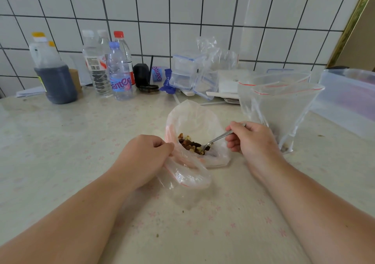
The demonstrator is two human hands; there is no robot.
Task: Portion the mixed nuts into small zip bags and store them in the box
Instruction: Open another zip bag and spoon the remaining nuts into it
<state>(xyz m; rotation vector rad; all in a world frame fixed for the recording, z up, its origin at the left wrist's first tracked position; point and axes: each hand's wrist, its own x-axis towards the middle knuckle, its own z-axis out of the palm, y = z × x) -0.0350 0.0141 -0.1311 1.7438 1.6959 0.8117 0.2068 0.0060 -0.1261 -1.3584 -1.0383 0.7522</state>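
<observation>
Mixed nuts (pixel 191 145): a small dark-and-pale heap inside the open zip bag (pixel 194 121) at the middle of the table (pixel 60 142), between the person's two hands.
Zip bag: lies slumped on the tabletop with its mouth pulled wide toward the camera; the red zip line runs along the near lip.
Spoon (pixel 219 137): a metal one, its bowl down among the nuts, handle slanting up to the right.
Right hand (pixel 251 140): fingers curled round the spoon handle, holding it just beside the bag's right edge.
Left hand (pixel 146 158): fingers closed on the bag's near-left lip, pinching the plastic to keep the mouth open (a second fold of clear plastic with a red line trails below this hand).
Other bags (pixel 284 109): two clear zip bags stand open to the right, near the right hand; a few nuts seem to sit at the bottom of one.
Box (pixel 349 99): a large translucent tub at the far right edge, well apart from the nuts.
Background: water bottles (pixel 119 70), a dark jug (pixel 54 75) and stacked small containers (pixel 184 70) along the tiled wall.
Risk: the plastic is limp, so if the pinch slackens the mouth may fold over the spoon and spill nuts onto the table; a loaded spoon carried across to the standing bags could tip them, since they look lightly weighted.
Crumbs (pixel 183 211): a few specks lie on the cloth nearby.
</observation>
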